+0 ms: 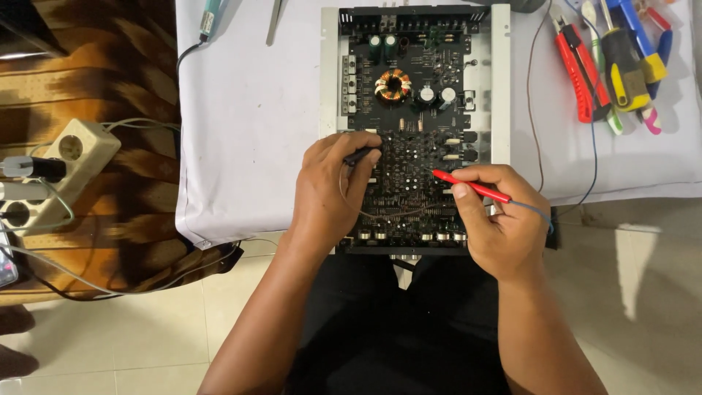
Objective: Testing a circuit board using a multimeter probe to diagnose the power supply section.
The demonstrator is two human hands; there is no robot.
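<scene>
A black circuit board (409,88) in a silver metal frame lies in front of me on a white cloth (248,110). It carries a copper-wound ring coil (393,85) and several capacitors. My left hand (330,192) rests on the board's lower left and pinches a black test probe (360,154) whose tip touches the board. My right hand (499,218) holds a red test probe (472,186) like a pen, tip pointing left onto the board's middle right. A thin lead runs from the red probe off to the right.
Red-handled pliers (581,69), a yellow-and-black tool (621,69) and blue-handled tools lie at the top right on the cloth. A white power strip (62,172) with plugs and cables sits at the left on a brown patterned surface. A soldering iron handle (210,18) lies top left.
</scene>
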